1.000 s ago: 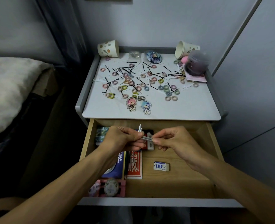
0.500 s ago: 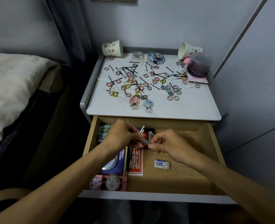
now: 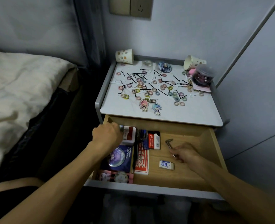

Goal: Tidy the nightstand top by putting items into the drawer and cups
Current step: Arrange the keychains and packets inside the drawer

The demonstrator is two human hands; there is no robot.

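Now the hands have split apart: a second ago they were together over the middle of the open drawer [image 3: 214, 147], sharing a small bundle of thin metal pieces, and that bundle has gone its separate ways. The right hand [image 3: 184, 153] is low over the bare wooden floor toward the drawer's right side, fingers pinched on the lower end of a bent metal key [image 3: 169, 143], whose angled end points toward the drawer's back edge. It looks to be resting on the wood, though I can't tell for sure. The left hand [image 3: 107, 136] has swung to the back left corner, fingers curled closed near a red-and-white box [image 3: 129, 134]; whether it grips anything I cannot tell, the knuckles hide it.

So one small item looks as good as stowed, beside the red eraser [image 3: 153, 140] and just behind the white eraser [image 3: 166, 164].

Up top, plenty left. The nightstand top [image 3: 190, 113] carries a scatter of hair ties [image 3: 175, 94] and black bobby pins [image 3: 143, 69] across its back half, two keychain figures [image 3: 150, 106] nearer the front edge, a round badge [image 3: 164, 67] at the back. The left cup [image 3: 124, 56] stands at the back left corner, the right cup [image 3: 193, 62] lies tipped at the back right, beside a dark lidded jar [image 3: 203, 76]. My read: early days, the sorting into cups hasn't begun.
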